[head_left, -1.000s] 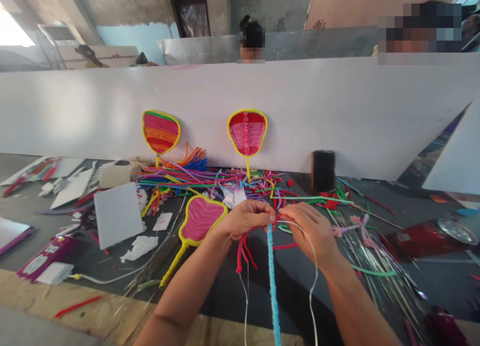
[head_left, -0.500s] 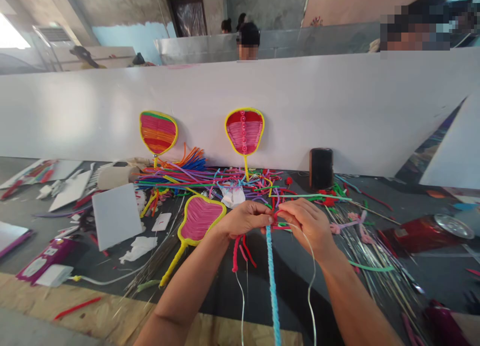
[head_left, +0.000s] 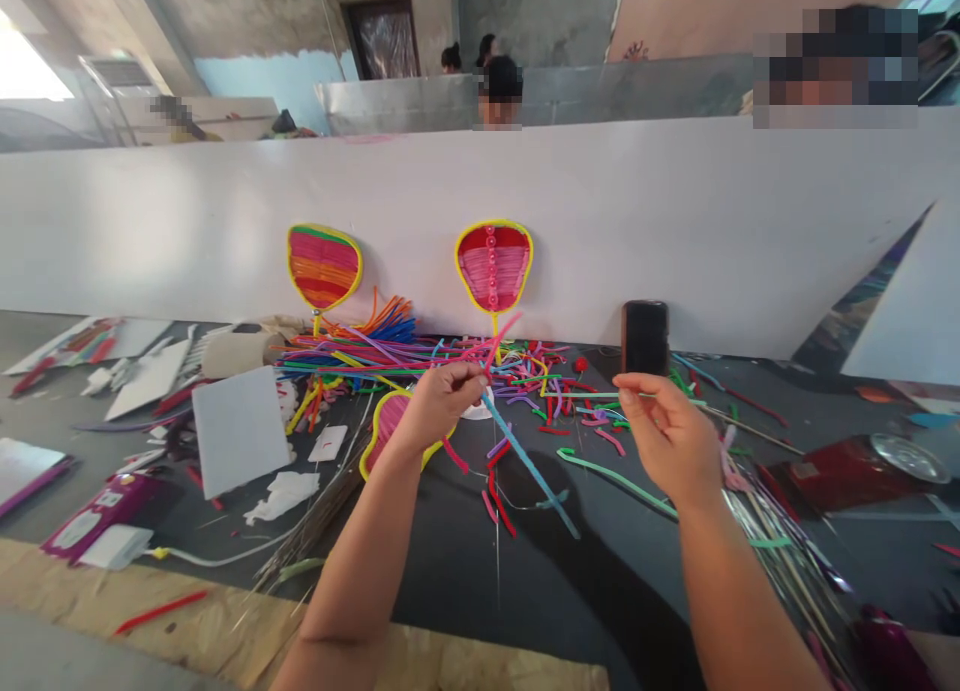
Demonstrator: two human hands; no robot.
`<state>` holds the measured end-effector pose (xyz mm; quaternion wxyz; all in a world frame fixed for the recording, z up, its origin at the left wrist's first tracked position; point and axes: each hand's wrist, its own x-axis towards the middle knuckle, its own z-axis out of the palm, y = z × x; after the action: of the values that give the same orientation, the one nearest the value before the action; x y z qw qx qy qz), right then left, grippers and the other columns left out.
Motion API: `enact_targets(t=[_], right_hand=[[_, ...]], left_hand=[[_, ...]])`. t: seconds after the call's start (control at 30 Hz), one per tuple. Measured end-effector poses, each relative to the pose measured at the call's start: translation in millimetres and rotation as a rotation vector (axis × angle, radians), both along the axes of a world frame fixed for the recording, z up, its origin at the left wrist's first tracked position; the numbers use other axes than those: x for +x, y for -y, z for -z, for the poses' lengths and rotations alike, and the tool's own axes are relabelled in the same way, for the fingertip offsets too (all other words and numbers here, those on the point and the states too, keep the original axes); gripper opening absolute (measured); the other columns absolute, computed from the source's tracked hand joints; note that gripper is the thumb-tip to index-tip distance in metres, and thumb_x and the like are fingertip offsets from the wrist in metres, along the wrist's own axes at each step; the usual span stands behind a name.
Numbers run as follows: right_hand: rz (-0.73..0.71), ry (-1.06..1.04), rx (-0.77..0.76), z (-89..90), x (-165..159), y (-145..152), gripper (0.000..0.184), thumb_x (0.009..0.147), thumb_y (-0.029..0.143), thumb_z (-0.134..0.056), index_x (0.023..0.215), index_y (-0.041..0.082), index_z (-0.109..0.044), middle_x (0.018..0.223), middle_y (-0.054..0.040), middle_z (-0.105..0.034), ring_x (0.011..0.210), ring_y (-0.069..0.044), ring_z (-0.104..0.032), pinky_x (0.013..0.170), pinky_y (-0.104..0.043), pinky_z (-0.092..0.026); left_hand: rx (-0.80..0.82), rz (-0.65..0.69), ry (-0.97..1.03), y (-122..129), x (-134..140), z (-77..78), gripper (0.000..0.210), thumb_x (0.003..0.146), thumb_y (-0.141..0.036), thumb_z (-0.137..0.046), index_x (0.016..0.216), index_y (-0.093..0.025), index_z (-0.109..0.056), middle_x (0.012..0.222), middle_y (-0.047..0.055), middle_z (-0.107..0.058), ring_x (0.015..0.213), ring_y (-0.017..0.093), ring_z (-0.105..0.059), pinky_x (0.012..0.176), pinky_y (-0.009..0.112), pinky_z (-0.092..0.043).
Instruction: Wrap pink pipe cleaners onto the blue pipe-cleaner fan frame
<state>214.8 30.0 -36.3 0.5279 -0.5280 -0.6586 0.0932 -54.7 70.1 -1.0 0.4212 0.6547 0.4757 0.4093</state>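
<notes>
Between the thumb and fingertips of my left hand (head_left: 450, 403) is a light blue pipe cleaner (head_left: 525, 456), which slants down to the right over the dark table. Pink pipe cleaner ends (head_left: 496, 343) stick up above the same fingers. A thin wire curves near the blue one's lower end. To the right, my right hand (head_left: 670, 439) hovers with thumb and forefinger pinched together; whatever they hold, if anything, is too small to make out. A green pipe cleaner (head_left: 615, 479) lies beside it. Partly behind my left wrist is a pink fan with a yellow rim (head_left: 385, 423).
Two fans with yellow rims, one striped (head_left: 324, 266) and one pink and red (head_left: 493, 266), lean on the white partition (head_left: 585, 201). A phone (head_left: 645, 338) stands to their right. Bundled pipe cleaners (head_left: 360, 354), a red can (head_left: 862, 474) and metal wires (head_left: 780, 561) lie around.
My hands have moved apart, the right one away to the right. The blue pipe cleaner has swung from hanging toward me to a slant, and the pink ends now point up.
</notes>
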Motion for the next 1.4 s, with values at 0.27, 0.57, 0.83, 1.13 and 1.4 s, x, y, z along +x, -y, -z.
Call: enact_targets(t=[0.27, 0.57, 0.83, 1.13, 1.4], right_hand=[[-0.059, 0.203, 0.031, -22.8, -4, -36, 0.061, 0.08, 0.026, -0.062, 0.136, 0.024, -0.04, 0.135, -0.0138, -0.044, 0.119, -0.028, -0.046, 0.084, -0.042, -0.053], [-0.142, 0.455, -0.171, -62.3, 9, -37, 0.015, 0.085, 0.029, -0.055, 0.079, 0.022, -0.067, 0.077, -0.003, -0.07, 0.064, -0.018, -0.064, 0.056, -0.029, -0.049], [-0.44, 0.029, -0.479, -97.8, -23, 42, 0.02, 0.086, 0.038, -0.057, 0.078, 0.02, -0.061, 0.056, 0.001, -0.064, 0.045, -0.012, -0.06, 0.043, -0.021, -0.048], [-0.387, 0.439, -0.219, -28.6, -37, 64, 0.022, 0.092, 0.022, -0.047, 0.074, 0.02, -0.057, 0.078, -0.003, -0.063, 0.066, -0.013, -0.061, 0.061, -0.023, -0.049], [-0.218, 0.436, -0.053, -29.0, -25, 62, 0.019, 0.09, 0.026, -0.052, 0.074, 0.02, -0.06, 0.066, -0.0008, -0.065, 0.058, -0.013, -0.06, 0.056, -0.023, -0.043]], left_hand=[[0.025, 0.277, -0.178, 27, 21, -13.7, 0.025, 0.083, -0.032, -0.049, 0.076, -0.014, -0.063, 0.06, -0.003, -0.046, 0.055, 0.009, -0.037, 0.05, 0.02, -0.029], [0.071, 0.321, -0.204, 18, 20, 0.7, 0.025, 0.084, -0.032, -0.046, 0.076, -0.015, -0.062, 0.059, -0.004, -0.044, 0.054, 0.009, -0.038, 0.052, 0.02, -0.029], [0.164, 0.244, -0.281, 13, 23, 8.4, 0.024, 0.083, -0.027, -0.044, 0.076, -0.016, -0.065, 0.061, -0.003, -0.053, 0.055, 0.01, -0.045, 0.053, 0.02, -0.031], [0.128, 0.207, -0.247, 17, 16, -6.9, 0.024, 0.084, -0.03, -0.045, 0.075, -0.015, -0.06, 0.058, -0.005, -0.044, 0.054, 0.009, -0.04, 0.051, 0.02, -0.029], [0.1, 0.212, -0.22, 19, 13, -10.2, 0.022, 0.084, -0.03, -0.045, 0.076, -0.015, -0.06, 0.059, -0.005, -0.044, 0.054, 0.008, -0.038, 0.051, 0.019, -0.029]])
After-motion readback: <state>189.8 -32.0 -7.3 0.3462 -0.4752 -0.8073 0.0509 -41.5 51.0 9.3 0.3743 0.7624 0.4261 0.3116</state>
